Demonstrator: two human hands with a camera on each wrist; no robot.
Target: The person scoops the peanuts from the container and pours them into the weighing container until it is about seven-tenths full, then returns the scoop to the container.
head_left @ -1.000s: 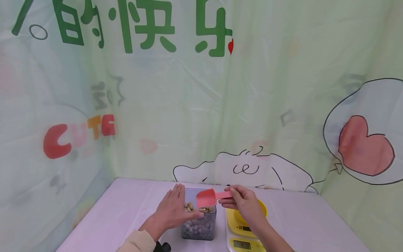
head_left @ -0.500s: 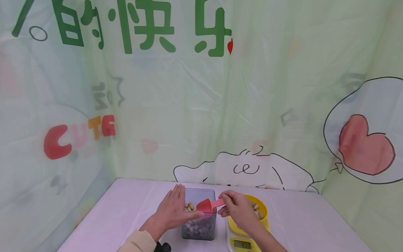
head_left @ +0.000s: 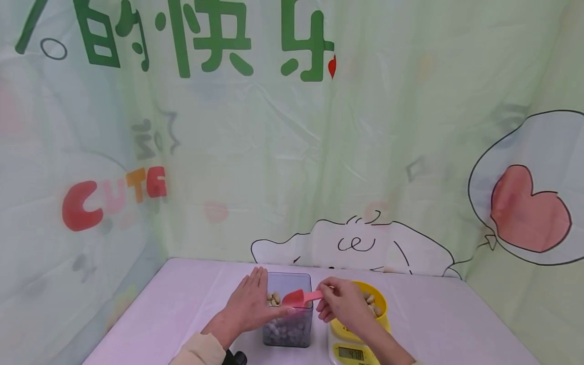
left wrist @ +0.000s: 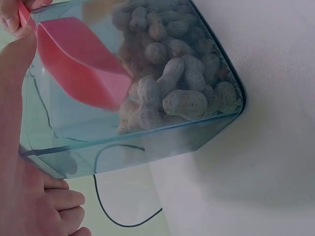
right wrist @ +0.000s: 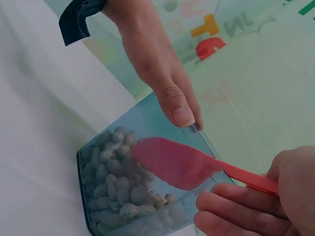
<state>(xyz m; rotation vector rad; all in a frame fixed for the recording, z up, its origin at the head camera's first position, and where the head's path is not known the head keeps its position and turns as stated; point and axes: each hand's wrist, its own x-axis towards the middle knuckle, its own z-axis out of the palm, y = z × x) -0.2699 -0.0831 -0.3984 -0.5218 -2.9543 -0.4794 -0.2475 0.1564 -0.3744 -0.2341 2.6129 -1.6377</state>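
Right hand (head_left: 345, 302) is pinching the handle of the red scoop (head_left: 298, 297); its long axis is running leftward from the hand, bowl dipping into the clear container (head_left: 289, 332) onto the peanuts (left wrist: 172, 83). Left hand (head_left: 250, 302), fingers straight, is bracing the container's left wall on the surface (head_left: 182, 304).

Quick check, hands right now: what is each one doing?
Left hand: open, fingers straight, steadying the clear container of peanuts.
Right hand: pinching the red scoop by its handle.
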